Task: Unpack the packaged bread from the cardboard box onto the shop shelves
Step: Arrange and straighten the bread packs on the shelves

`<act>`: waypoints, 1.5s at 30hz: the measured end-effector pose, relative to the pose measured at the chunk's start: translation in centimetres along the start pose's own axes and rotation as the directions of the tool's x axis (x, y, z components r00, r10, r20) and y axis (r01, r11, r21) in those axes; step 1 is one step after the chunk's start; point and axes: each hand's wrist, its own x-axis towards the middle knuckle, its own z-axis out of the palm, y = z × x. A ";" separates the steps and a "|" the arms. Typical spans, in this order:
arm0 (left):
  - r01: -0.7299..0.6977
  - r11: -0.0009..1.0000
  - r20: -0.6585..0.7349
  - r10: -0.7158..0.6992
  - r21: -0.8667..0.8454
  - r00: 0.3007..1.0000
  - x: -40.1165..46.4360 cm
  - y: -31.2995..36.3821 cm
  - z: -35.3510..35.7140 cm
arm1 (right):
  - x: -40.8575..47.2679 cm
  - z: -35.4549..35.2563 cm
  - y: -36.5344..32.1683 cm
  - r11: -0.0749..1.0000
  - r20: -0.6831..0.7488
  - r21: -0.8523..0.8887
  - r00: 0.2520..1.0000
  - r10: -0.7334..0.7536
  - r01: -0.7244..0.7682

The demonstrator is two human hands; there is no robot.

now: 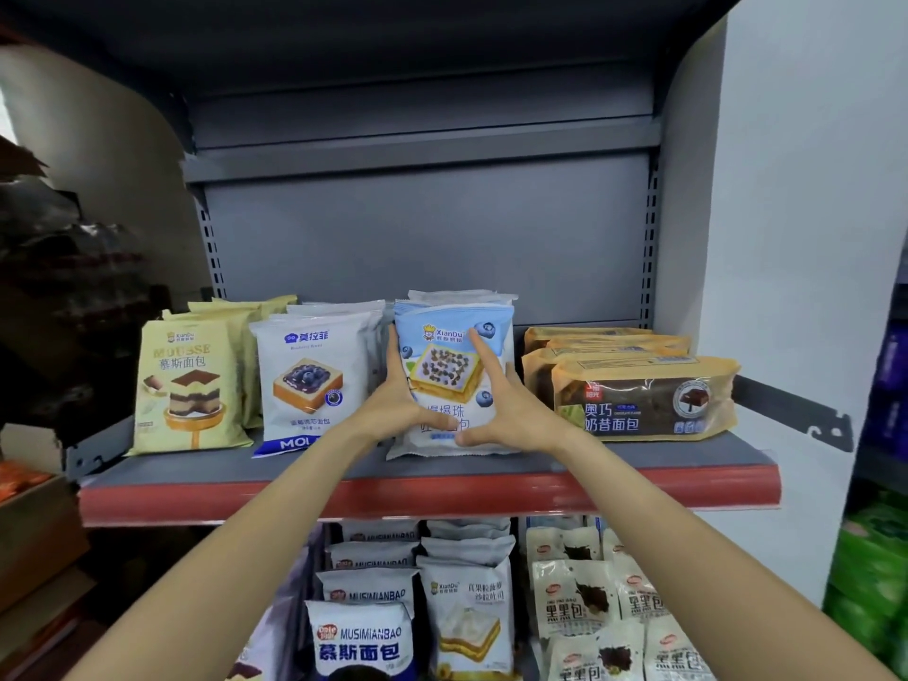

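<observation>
- Both hands are up at the shelf point(638, 476) with the red front edge, holding the front pale-blue XianDu blueberry bread pack point(454, 371) upright.
- The left hand point(393, 405) grips the pack's left edge, fingers running up its side, thumb across the lower front.
- The right hand point(506, 405) presses on the front – index finger reaching up near the printed blueberry, thumb lying along the bottom, other fingers round the right edge.
- Behind the held pack more of the same blue packs stand in a row.
- Just left of the grip stands a white pack point(314, 380) showing blueberry toast, with "MOL…" readable along its base; further left, a yellow XianDu "MOUSSE" pack point(189, 385).
- Right of the grip lie brown-and-tan chocolate bread packs point(643, 398), stacked flat.
- Below the hands, the lower shelf carries "MUSIMIANBAO" packs point(361, 636), another XianDu pack point(469, 616) and white packs with dark filling point(577, 597).
- The cardboard box is not clearly in view.
</observation>
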 end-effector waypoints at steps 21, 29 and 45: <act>-0.282 0.716 -0.109 0.447 0.639 0.888 1.8 8.5 -4.3 | 1.1 -15.0 -5.2 0.804 -0.265 -0.594 0.949 -0.169 -0.023; -0.032 0.734 0.043 0.003 0.678 0.999 8.1 8.1 -4.3 | 11.4 -14.5 -1.0 0.827 0.058 -0.561 0.998 0.002 0.031; -0.335 0.488 0.396 -0.023 0.806 0.918 8.3 8.0 -4.5 | 18.1 -11.3 1.5 0.891 0.128 -0.423 0.963 0.236 -0.162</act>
